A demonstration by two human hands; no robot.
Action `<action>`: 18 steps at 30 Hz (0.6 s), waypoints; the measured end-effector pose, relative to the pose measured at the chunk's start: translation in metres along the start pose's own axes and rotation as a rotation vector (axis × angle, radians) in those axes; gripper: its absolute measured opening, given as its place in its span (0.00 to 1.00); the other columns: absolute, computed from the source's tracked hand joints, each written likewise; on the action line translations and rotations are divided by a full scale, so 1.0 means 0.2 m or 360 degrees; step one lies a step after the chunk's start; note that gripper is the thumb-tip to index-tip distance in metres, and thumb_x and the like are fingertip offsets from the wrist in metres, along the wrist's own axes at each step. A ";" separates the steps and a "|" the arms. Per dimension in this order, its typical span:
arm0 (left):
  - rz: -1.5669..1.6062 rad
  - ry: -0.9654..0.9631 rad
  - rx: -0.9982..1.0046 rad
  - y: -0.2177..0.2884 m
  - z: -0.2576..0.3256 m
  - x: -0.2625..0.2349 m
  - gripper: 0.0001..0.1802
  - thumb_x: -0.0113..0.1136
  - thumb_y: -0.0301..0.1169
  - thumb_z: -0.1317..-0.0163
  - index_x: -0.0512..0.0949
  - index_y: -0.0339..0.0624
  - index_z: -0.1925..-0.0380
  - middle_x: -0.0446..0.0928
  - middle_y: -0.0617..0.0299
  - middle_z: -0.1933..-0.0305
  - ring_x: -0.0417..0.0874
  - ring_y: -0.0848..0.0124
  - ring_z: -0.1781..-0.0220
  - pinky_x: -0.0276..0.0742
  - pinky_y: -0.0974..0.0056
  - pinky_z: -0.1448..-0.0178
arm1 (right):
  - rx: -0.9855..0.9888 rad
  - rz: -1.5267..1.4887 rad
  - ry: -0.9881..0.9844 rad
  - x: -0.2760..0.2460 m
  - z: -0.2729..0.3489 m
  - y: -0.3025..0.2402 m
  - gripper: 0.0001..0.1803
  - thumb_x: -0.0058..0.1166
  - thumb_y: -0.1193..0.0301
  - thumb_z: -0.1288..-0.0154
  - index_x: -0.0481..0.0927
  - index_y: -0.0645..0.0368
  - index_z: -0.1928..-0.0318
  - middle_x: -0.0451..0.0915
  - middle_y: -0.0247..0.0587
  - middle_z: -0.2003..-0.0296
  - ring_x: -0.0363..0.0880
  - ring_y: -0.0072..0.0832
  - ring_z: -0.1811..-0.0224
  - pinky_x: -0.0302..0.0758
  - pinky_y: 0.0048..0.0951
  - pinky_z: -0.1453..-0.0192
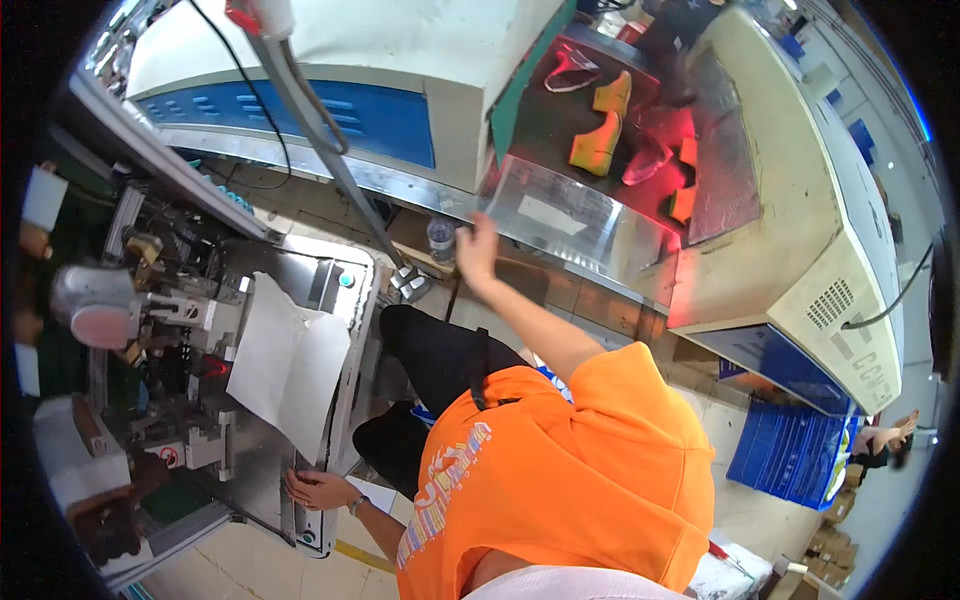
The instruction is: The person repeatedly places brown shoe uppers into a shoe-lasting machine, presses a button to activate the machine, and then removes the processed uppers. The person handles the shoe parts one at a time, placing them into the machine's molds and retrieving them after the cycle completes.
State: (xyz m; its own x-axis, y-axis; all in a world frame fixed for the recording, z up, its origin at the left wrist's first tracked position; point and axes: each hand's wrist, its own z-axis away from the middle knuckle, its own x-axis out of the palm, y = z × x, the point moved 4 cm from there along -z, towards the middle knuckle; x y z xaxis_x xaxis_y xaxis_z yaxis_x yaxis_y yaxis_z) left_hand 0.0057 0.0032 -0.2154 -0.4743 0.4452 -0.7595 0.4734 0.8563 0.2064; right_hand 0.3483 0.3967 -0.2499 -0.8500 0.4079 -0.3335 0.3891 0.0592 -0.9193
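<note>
Sheet (288, 368) lies on the bench (262, 484), presumably for support; left hand (322, 491) loosely spread, right hand (478, 252) I cannot tell.

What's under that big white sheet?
The sheet lies over a grey metal tabletop, which shows beyond its edges. The left hand is by its lower corner. Its middle covers whatever is beneath, so I can't tell if anything's hidden there.
</note>
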 end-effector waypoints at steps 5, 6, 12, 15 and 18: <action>0.0078 -0.0035 0.0037 0.02 -0.02 0.00 0.13 0.42 0.38 0.35 0.73 0.51 0.55 0.73 0.66 0.50 0.70 0.65 0.46 0.64 0.54 0.48 | -0.0208 0.0227 0.1072 -0.94 -0.40 0.62 0.17 0.54 0.73 0.50 0.71 0.64 0.58 0.71 0.49 0.58 0.67 0.41 0.52 0.61 0.38 0.45; 0.0098 -0.0034 0.0064 0.04 -0.02 0.00 0.13 0.42 0.38 0.35 0.73 0.51 0.55 0.73 0.66 0.50 0.70 0.65 0.46 0.64 0.54 0.48 | -0.0115 0.0122 0.1258 -1.16 -0.49 0.78 0.21 0.56 0.70 0.50 0.70 0.65 0.55 0.70 0.51 0.56 0.66 0.42 0.50 0.60 0.39 0.44; 0.0038 -0.0067 0.0123 -0.03 -0.01 0.03 0.12 0.47 0.31 0.39 0.73 0.41 0.57 0.73 0.55 0.54 0.71 0.57 0.51 0.64 0.54 0.48 | 0.0842 0.0814 0.1589 -1.75 -0.79 0.77 0.57 0.64 0.47 0.61 0.48 0.62 0.36 0.54 0.56 0.38 0.58 0.47 0.38 0.57 0.48 0.38; 0.0075 -0.0086 0.0147 -0.05 -0.04 0.09 0.12 0.48 0.28 0.40 0.73 0.41 0.57 0.73 0.54 0.54 0.70 0.56 0.50 0.63 0.54 0.47 | 0.0704 0.1703 0.1181 -1.83 -0.99 0.85 0.54 0.66 0.49 0.61 0.50 0.57 0.37 0.57 0.55 0.41 0.60 0.48 0.40 0.58 0.54 0.42; 0.0019 -0.0089 0.0165 -0.11 -0.03 0.12 0.12 0.48 0.28 0.40 0.73 0.41 0.56 0.73 0.54 0.53 0.70 0.56 0.50 0.63 0.55 0.47 | 0.1274 0.1363 0.0780 -1.88 -1.03 0.99 0.53 0.66 0.50 0.61 0.50 0.53 0.37 0.52 0.55 0.38 0.60 0.50 0.40 0.59 0.59 0.44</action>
State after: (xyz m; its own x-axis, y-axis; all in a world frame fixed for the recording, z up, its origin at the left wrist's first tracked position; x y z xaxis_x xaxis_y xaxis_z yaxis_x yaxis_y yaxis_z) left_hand -0.0198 -0.0031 -0.2339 -0.4274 0.4378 -0.7910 0.5544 0.8181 0.1532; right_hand 0.8187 0.4422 -0.2630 -0.1471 0.3462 -0.9265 0.2789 -0.8842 -0.3747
